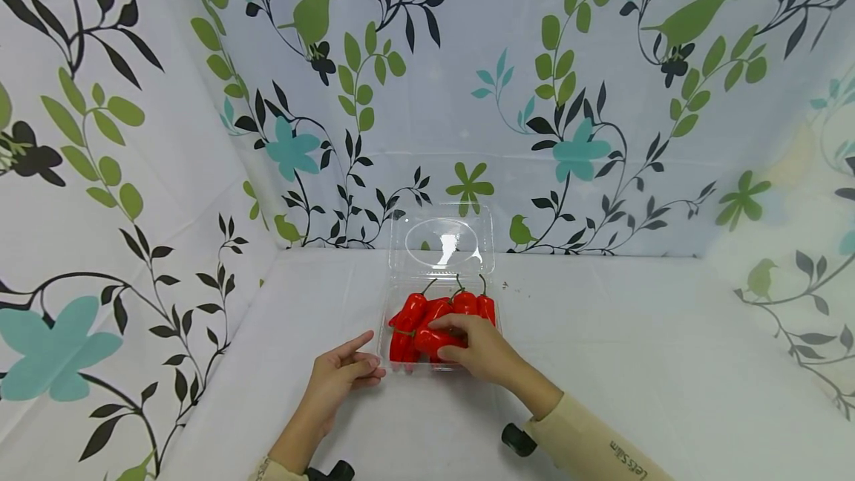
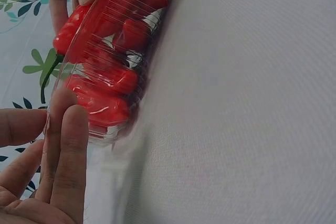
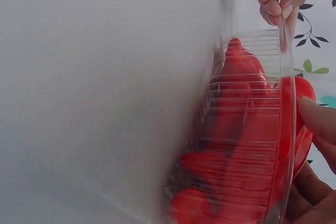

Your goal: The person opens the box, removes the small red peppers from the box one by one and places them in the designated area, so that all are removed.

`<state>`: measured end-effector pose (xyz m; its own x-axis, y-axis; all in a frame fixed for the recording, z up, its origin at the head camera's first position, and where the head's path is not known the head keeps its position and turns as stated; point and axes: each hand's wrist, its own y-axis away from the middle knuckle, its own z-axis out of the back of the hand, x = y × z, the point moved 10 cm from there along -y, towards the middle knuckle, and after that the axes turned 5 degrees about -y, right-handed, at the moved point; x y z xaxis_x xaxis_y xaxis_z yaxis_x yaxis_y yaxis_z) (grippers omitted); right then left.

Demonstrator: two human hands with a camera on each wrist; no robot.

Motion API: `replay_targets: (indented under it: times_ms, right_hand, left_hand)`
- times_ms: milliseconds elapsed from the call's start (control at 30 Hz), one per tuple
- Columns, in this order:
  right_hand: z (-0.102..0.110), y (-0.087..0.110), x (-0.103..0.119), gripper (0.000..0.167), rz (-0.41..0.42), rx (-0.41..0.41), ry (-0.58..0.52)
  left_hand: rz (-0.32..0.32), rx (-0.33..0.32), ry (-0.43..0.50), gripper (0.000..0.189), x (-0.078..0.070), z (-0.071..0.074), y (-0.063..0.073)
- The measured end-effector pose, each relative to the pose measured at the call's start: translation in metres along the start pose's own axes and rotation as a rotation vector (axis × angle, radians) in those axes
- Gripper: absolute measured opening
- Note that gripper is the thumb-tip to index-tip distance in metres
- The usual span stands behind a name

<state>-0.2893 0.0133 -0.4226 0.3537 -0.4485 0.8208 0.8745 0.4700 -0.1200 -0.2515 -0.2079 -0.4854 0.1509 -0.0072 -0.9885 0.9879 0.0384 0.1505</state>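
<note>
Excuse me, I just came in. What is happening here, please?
A person's right hand grips a red pepper at the near side of a clear plastic clamshell container, on or just above other red peppers. The left hand pinches the container's rim at the near-left corner. The lid stands open at the back.

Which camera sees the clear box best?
The head view: it shows the whole clear box, lid included. Both wrist views show a ribbed side with red peppers behind it, cut off by the picture's edge.
</note>
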Motion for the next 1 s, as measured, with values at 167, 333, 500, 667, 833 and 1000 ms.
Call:
replay_targets:
  times_ms: [167,333,500,667,833,1000]
  right_hand:
    - [0.006,0.001,-0.001,0.042,0.012,-0.013,-0.057]
    - [0.014,0.002,-0.001,0.044,0.039,-0.034,-0.135]
    - [0.024,0.003,-0.002,0.044,0.043,-0.055,-0.239]
    - [0.033,0.005,-0.006,0.044,0.018,-0.07,-0.346]
    - [0.043,0.008,-0.01,0.046,-0.008,-0.092,-0.411]
    - [0.054,0.011,-0.015,0.047,-0.059,-0.123,-0.459]
  left_hand:
    - [-0.007,0.005,-0.003,0.052,-0.001,-0.001,0.001]
    - [-0.014,0.009,-0.003,0.052,-0.001,-0.001,0.001]
    - [-0.011,0.009,-0.008,0.052,-0.002,-0.002,0.002]
    - [-0.008,0.005,-0.011,0.051,-0.003,-0.002,0.003]
    - [-0.013,0.002,-0.021,0.051,-0.003,-0.002,0.002]
    - [-0.009,-0.004,-0.022,0.051,-0.003,-0.002,0.002]
